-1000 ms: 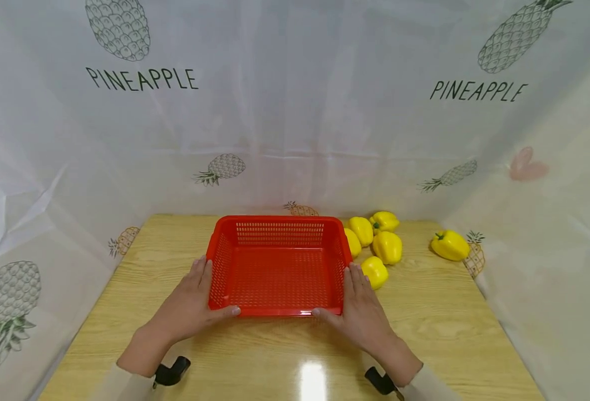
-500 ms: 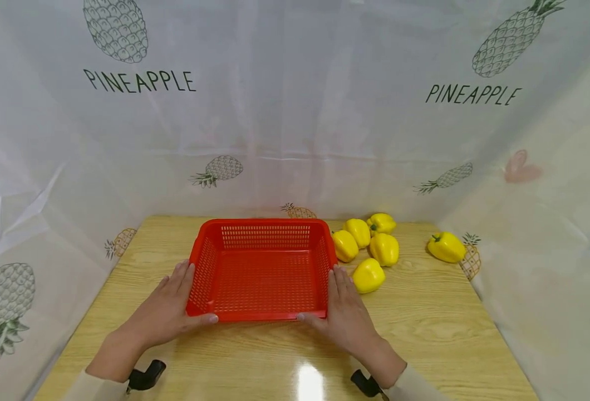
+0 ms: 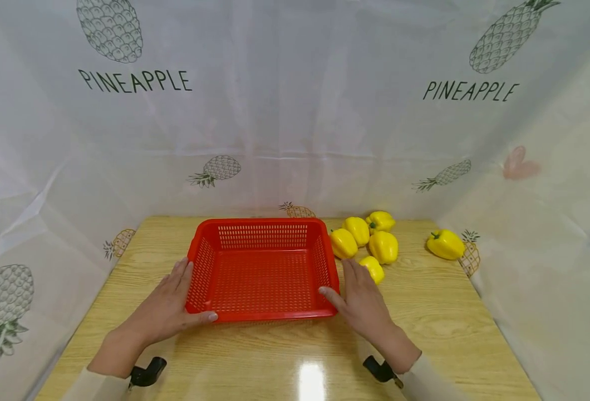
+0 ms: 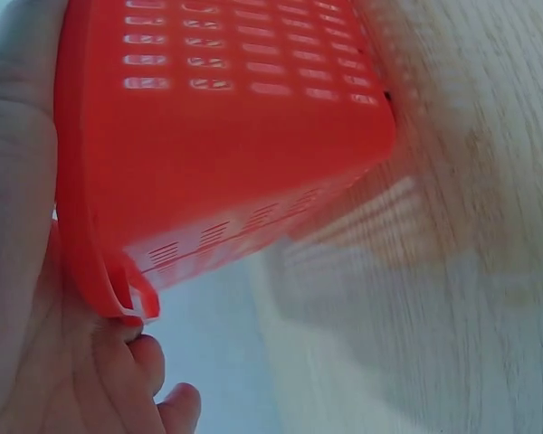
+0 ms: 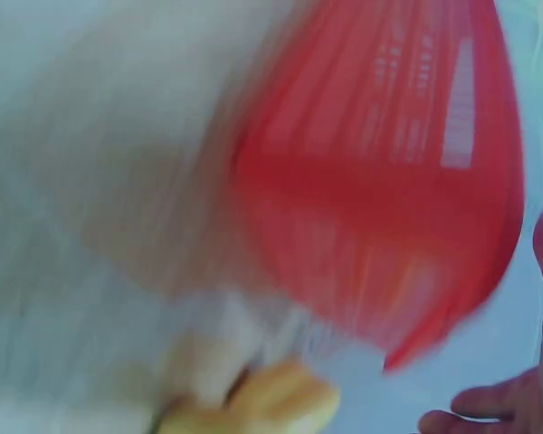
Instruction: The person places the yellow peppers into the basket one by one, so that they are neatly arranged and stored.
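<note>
- White pineapple-print sheeting [image 3: 285,111] hangs behind and beside a wood-grain table [image 3: 445,323] in my head feed.
- Compared with half a second ago, the right hand [image 3: 367,306] is off the front rim of the red plastic basket [image 3: 262,221]; its thumb now shows over the right rim, and my right wrist feed, though blurred, shows a gap between hand and basket.
- Right fingers are extended, thumb spread, gripping nothing; they now cover part of the nearest yellow bell pepper [image 3: 373,271], seen whole before.
- Left hand [image 3: 162,306] stays put, fingers straight along the basket's left wall, thumb along the front rim.
- Basket sits upright, left of the peppers; a second ago its right rim hid part of one.
- Back rim lies close to the table's back edge.
- Tight on the right: four more yellow peppers [image 3: 383,248] cluster just beside the rim.
- Farther right, I see bare wood, then a lone pepper [image 3: 446,244] near the edge; wood also shows left of the left hand and before the basket.
</note>
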Available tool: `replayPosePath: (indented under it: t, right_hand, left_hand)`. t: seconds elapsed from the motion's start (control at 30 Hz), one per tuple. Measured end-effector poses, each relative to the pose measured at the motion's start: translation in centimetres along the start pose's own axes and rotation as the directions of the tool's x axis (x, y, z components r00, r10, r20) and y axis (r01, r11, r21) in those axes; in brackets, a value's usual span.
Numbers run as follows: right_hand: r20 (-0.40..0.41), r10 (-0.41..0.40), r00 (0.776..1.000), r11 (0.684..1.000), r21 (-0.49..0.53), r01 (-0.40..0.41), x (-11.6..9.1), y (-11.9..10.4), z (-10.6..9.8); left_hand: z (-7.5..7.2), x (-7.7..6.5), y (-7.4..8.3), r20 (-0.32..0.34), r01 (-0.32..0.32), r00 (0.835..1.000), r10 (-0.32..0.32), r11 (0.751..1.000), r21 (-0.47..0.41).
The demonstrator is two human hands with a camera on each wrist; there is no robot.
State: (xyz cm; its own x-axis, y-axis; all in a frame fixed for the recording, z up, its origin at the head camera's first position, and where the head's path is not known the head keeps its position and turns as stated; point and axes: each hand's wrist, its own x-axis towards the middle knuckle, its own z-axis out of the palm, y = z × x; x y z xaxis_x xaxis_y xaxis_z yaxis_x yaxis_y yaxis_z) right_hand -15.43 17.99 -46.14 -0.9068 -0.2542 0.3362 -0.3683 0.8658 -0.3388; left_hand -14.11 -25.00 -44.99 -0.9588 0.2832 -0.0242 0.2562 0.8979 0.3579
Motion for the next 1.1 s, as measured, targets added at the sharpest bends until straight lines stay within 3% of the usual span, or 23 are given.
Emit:
replayPosePath:
  t: [0.2, 0.4, 0.7, 0.93, 1.1]
  right_hand:
    - [-0.179, -0.034, 0.983, 0.977, -0.215, -0.005, 0.4, 5.4, -1.3]
    - [-0.151, -0.067, 0.986, 0.925, -0.381, 0.005, 0.3, 8.5, -0.3]
    - [-0.072, 0.127, 0.989, 0.911, -0.386, -0.145, 0.6, 9.2, 1.4]
    - [-0.042, 0.169, 0.985, 0.906, -0.386, -0.172, 0.8, 9.6, 2.0]
    - [0.007, 0.159, 0.987, 0.927, -0.345, -0.147, 1.1, 9.9, 2.0]
  left_hand:
    - [0.0, -0.1, 0.0, 0.015, 0.009, 1.0, -0.009, 1.0, -0.017]
    - [0.0, -0.2, 0.2, 0.017, 0.017, 1.0, -0.017, 1.0, -0.025]
    - [-0.1, 0.0, 0.4, 0.017, 0.013, 1.0, -0.013, 1.0, -0.022]
    - [-0.1, 0.0, 0.3, 0.016, 0.013, 1.0, -0.012, 1.0, -0.019]
    - [-0.2, 0.0, 0.2, 0.018, 0.012, 1.0, -0.011, 1.0, -0.019]
